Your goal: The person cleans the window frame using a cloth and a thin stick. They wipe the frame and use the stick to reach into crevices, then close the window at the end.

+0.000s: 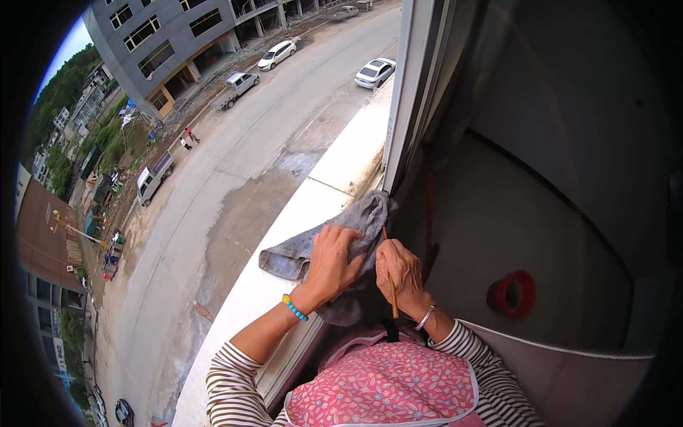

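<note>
My left hand (332, 261), with a turquoise bead bracelet on the wrist, presses and grips a grey towelling cloth (288, 255). The cloth lies bunched across the white outer window ledge (333, 184) and the window track, its upper end against the foot of the window frame (404, 101). Just to the right, my right hand (399, 272) is closed around a thin wooden stick (394, 300). The stick's upper tip meets the cloth's edge, and its lower end sticks out below my palm. Part of the cloth hangs in shadow beneath my left hand.
A red plastic bucket (512, 294) stands on the dark indoor floor to the right. Beyond the ledge is a drop to a street (213, 197) with parked vehicles and two people walking. Dirt marks the ledge near the frame. A pink floral apron (384, 379) covers my front.
</note>
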A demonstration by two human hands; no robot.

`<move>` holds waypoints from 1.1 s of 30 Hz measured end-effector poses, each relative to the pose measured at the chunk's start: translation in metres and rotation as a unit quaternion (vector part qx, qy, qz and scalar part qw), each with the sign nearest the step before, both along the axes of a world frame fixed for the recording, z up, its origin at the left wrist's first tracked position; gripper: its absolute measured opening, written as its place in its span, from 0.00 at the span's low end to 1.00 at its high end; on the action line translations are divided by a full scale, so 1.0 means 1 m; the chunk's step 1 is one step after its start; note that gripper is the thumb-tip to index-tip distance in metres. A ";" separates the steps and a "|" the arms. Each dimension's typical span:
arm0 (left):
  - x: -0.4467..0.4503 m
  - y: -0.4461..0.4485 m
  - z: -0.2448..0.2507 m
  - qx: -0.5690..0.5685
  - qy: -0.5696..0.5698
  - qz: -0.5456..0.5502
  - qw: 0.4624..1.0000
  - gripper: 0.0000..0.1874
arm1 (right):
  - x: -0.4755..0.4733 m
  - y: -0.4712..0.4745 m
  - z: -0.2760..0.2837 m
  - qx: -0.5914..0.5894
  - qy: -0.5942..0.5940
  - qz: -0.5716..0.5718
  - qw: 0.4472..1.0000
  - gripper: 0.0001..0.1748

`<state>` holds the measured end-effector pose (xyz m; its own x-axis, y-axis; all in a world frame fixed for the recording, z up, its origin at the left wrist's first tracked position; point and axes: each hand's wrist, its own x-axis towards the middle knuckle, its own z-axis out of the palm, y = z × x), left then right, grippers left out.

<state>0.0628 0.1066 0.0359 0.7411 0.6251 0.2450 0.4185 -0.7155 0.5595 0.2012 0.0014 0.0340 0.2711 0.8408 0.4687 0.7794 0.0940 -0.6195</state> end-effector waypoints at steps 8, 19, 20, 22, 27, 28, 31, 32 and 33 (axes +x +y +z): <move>0.025 0.024 -0.005 0.024 -0.028 -0.110 0.993 0.29 | -0.015 0.001 0.015 -0.022 -0.033 0.034 0.999 0.08; 0.044 0.037 -0.030 0.047 -0.082 -0.117 0.989 0.21 | -0.012 0.011 0.013 -0.126 -0.130 0.036 0.983 0.11; 0.060 0.046 -0.032 0.056 -0.107 -0.113 0.986 0.20 | -0.003 0.018 0.012 -0.093 -0.114 0.020 0.989 0.10; 0.073 0.055 -0.037 0.070 -0.137 -0.100 0.983 0.19 | 0.007 0.025 0.010 -0.061 -0.114 0.015 0.992 0.10; 0.040 0.042 -0.028 0.019 -0.043 -0.095 0.994 0.18 | -0.015 0.007 0.018 -0.088 -0.126 0.052 0.987 0.11; 0.026 0.040 -0.024 -0.005 -0.012 -0.116 0.993 0.18 | -0.023 0.002 0.020 -0.107 -0.131 0.065 0.983 0.10; 0.014 0.036 -0.019 -0.028 -0.013 -0.139 0.990 0.17 | -0.039 -0.001 0.023 -0.137 -0.144 0.070 0.977 0.10; 0.019 0.038 -0.020 -0.031 -0.001 -0.134 0.990 0.18 | -0.037 0.002 0.022 -0.134 -0.157 0.050 0.977 0.10; 0.029 0.042 -0.023 -0.025 -0.039 -0.134 0.990 0.19 | -0.031 0.008 0.020 -0.134 -0.161 0.042 0.977 0.10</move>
<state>0.0919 0.1486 0.0125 0.8616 0.4220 0.2821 0.1718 -0.7654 0.6203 0.1700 0.0093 0.0537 0.0703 0.9578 0.2788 0.9346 0.0345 -0.3541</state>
